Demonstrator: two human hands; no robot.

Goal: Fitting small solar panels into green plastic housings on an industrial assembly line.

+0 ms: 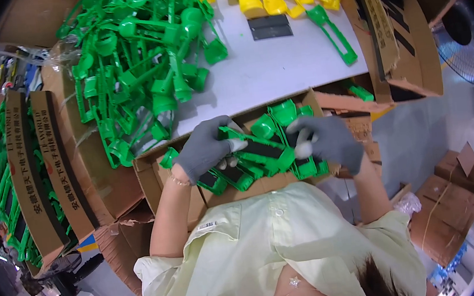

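Left hand point(206, 147), in a grey glove with whitish fingertips, pinches the near-left end of a green plastic holder point(262, 150) between thumb and fingers. This holder is long and narrow, with a black strip along its middle; it lies at a slant between the two hands, its left end higher in view. Right hand point(330, 142), gloved alike, is at the holder's other end, its fingers bent and a little parted; whether they grip anything cannot be told. A thin bracelet point(179, 178) circles the left wrist.

Directly beneath both hands is an open cardboard box point(146, 181) containing more green holders point(237, 176), several with black strips, lying at different angles. Just beyond the hands is a white bench point(246, 77). Ahead of the left hand, a tall, tangled heap of green plastic parts point(171, 32) covers much of it. Ahead of the right hand are a pile of yellow plastic parts point(276, 4), a flat black piece point(270, 27) and one loose green part point(340, 39).

Far to the left of the left hand, a brown carton point(30, 177) holds green pieces in rows. Well to the right of the right hand are a caged fan point(467, 63) and stacked brown boxes point(447, 200).
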